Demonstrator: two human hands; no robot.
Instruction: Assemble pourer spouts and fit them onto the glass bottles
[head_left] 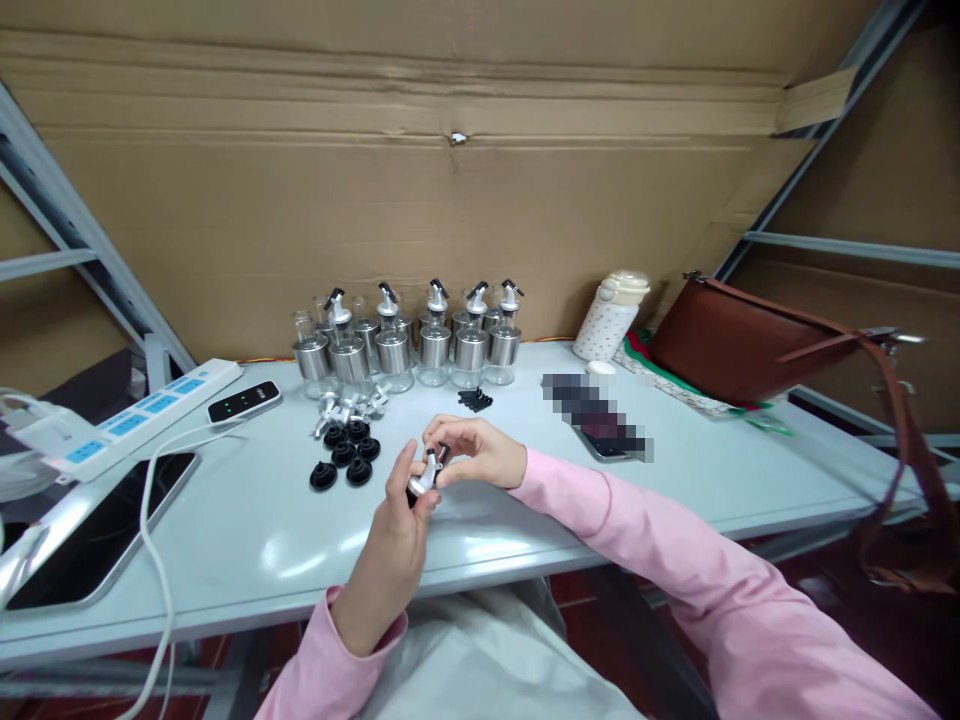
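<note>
Head view: a silver-and-black pouring spout (425,483) is held just above the near part of the table (517,545), between the person's two hands. The left hand (397,525) grips it low down, around the dark base; the right hand (480,452) pinches its upper end by the small black part, thumb and fingers covering some of it. Its long axis is tilted: the base points down and to the left, the narrow silver tube up and slightly right, away from the body.

To the left of the raised fingers lie six black stoppers (343,453) in a loose cluster, with a heap of silver spouts (349,408) just beyond them. Past the right hand sits a small pile of black pieces (475,400). Behind these, glass bottles with metal sleeves (394,352) stand upright in rows before the cardboard wall (375,210); five carry spouts, and the front ones partly hide those at the back.

On the right are a pixelated phone (600,425), a dotted flask (609,318) and a brown bag (735,345). On the left, a white cable (154,540) runs across the tablet (105,530), near a power strip (150,412) and a small black-faced device (245,402).
</note>
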